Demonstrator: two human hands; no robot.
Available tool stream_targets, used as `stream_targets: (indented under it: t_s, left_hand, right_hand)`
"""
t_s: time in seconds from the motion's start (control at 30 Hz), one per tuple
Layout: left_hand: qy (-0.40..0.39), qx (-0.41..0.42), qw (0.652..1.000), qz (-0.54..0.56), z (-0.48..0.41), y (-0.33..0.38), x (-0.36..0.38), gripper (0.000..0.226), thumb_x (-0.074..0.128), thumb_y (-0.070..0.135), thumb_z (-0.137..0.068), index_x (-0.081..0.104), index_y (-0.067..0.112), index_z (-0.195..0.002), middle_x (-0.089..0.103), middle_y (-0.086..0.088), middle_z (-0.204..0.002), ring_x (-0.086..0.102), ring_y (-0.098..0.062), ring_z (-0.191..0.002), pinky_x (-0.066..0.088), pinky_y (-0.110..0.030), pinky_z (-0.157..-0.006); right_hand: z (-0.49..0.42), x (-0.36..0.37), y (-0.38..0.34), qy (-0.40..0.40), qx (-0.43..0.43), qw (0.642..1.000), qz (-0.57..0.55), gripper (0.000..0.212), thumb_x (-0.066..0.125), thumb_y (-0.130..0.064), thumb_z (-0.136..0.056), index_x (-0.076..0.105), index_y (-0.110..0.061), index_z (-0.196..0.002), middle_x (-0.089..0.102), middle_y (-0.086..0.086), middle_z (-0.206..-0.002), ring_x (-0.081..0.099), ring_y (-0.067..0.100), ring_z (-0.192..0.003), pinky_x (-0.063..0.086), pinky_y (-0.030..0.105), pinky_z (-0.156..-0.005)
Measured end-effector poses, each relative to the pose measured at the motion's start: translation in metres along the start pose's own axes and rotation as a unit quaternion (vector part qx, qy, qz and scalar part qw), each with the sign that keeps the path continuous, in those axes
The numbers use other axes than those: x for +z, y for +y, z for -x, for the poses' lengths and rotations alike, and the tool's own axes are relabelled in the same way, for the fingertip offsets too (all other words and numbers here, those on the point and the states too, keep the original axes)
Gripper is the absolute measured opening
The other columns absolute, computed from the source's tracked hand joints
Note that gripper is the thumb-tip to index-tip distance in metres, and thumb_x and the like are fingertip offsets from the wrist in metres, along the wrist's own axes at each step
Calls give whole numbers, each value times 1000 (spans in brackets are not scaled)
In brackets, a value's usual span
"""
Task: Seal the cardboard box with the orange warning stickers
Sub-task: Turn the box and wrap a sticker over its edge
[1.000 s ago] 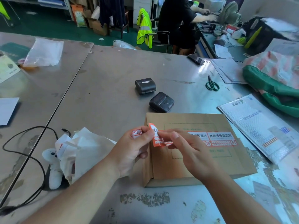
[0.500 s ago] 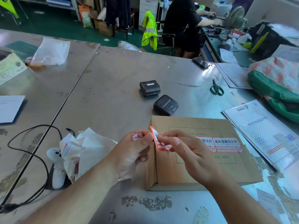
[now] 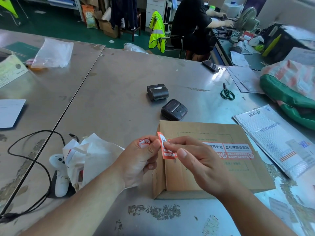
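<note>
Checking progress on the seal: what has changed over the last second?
Nothing has visibly moved. The left hand and right hand still pinch the lifted end of the orange sticker at the cardboard box's left edge, and it is not yet pressed down. The stuck labels on the lid stay flat.

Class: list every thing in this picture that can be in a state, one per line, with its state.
cardboard box, shut, flat on the table, two stickers stuck across its top.
orange sticker, left end curled up, pinched by the right hand at the box's left edge.
backing scrap, crumpled, held in the left hand.
scissors, closed.
label printers, lids shut.
</note>
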State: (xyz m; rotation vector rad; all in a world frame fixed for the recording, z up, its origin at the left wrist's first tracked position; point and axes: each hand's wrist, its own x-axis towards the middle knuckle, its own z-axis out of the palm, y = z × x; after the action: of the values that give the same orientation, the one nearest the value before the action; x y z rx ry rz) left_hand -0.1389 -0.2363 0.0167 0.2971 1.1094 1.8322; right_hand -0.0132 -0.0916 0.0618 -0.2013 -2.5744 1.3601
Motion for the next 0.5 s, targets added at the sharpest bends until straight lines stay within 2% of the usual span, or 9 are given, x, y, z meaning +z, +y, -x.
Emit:
stream_targets:
  t_s: [0.17, 0.27, 0.4, 0.5]
  left_hand:
    - [5, 9, 1000, -17, -1, -2, 1, 66, 92, 55, -44, 61, 12, -84, 32, -7, -65, 27, -10, -47, 31, -20, -42]
    - [-1, 4, 1000, -19, 0, -3, 1, 57, 92, 54, -48, 64, 15, -80, 31, -11, -73, 16, -19, -59, 29, -21, -43]
    - [-6, 0, 1000, -16, 2, -4, 1, 63, 90, 48, -55, 59, 8, -93, 34, 0, -58, 25, -9, -48, 30, -20, -42]
    - [1, -4, 1000, -20, 4, -3, 3, 41, 76, 32, -72, 55, 6, -94, 31, -1, -59, 26, -8, -46, 28, -19, -42]
  right_hand:
    - [3, -1, 0, -8, 3, 1000, 8, 43, 43, -47, -97, 75, -26, -119, 66, -13, -115, 64, 9, -112, 49, 24, -91]
    - [4, -1, 2, -10, 2, 1000, 11, 41, 44, -47, -98, 75, -28, -119, 66, -11, -115, 64, 9, -113, 50, 28, -91]
    - [6, -1, 5, -6, -1, 1000, 16, 41, 44, -46, -98, 75, -27, -119, 67, -11, -115, 63, 10, -117, 50, 29, -92]
    - [7, -3, 6, -7, -6, 1000, 28, 41, 44, -46, -99, 74, -28, -119, 67, -10, -114, 62, 8, -117, 50, 28, -91]
